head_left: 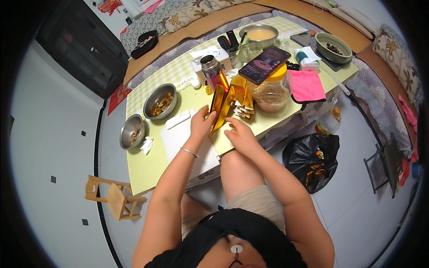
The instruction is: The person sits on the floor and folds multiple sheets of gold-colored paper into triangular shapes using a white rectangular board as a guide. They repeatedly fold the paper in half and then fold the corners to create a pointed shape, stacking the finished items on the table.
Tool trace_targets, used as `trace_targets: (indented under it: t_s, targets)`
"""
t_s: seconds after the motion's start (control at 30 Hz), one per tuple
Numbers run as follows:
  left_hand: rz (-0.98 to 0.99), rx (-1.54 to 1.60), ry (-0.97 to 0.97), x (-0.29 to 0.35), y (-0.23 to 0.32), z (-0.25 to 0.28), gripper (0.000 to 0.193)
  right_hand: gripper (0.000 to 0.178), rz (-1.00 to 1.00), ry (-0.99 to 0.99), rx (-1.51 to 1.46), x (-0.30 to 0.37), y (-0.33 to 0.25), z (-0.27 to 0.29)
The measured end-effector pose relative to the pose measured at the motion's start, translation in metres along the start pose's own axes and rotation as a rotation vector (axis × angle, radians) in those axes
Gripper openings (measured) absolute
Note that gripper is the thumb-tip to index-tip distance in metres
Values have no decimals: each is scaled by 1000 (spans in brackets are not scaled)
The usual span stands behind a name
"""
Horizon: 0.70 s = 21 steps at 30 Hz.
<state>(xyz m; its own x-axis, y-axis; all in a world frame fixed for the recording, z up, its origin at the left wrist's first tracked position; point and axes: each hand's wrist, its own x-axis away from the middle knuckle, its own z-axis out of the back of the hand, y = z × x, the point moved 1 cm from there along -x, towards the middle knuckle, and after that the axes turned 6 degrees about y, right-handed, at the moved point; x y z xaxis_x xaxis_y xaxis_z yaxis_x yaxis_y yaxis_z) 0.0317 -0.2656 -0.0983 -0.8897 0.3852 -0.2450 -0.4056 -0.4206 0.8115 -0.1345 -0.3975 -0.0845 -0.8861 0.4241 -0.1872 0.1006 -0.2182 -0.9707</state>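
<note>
My left hand is closed around a shiny gold foil pouch, which stands upright and gapes along its length. Just right of the pouch is my right hand, with thumb and fingers apart and nothing visible between them; its fingertips are close to the foil, and whether they touch it I cannot tell. Behind the pouch, more gold sachets are bunched against a clear jar of grain-like bits. A phone rests tilted on the jar's yellow lid. A red-orange thermos rises behind my left hand.
Two metal bowls of food stand at the table's left. A basin of pale liquid and a green colander are at the back. Rightward lie a pink cloth and, on the floor, a black bag. A wooden chair stands left.
</note>
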Motion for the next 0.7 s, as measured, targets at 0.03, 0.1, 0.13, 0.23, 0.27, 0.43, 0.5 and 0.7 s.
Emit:
trace_targets:
  t_s: [0.03, 0.1, 0.13, 0.23, 0.27, 0.43, 0.5, 0.7]
  targets:
    - [-5, 20, 4, -2, -2, -1, 48, 54, 13, 32, 18, -5, 7, -9]
    - [-12, 62, 2, -7, -8, -6, 43, 58, 32, 103, 57, -13, 19, -24]
    - [-16, 26, 14, 1, 15, -4, 30, 61, -84, 82, -105, -14, 7, -24]
    - [-12, -110, 2, 6, 26, -4, 26, 63, -15, 176, 27, -21, 17, -39]
    - [-38, -149, 26, 9, 31, -3, 23, 62, 6, 170, 29, -22, 20, -42]
    - [-129, -241, 69, 13, 28, 0, 22, 59, 28, 130, 20, -25, 18, -58]
    - [-160, -251, 67, 13, 30, 3, 22, 59, 25, 155, 45, -26, 25, -63]
    - [-209, -302, 114, 11, 30, 7, 24, 57, 10, 197, -136, -25, 34, -65]
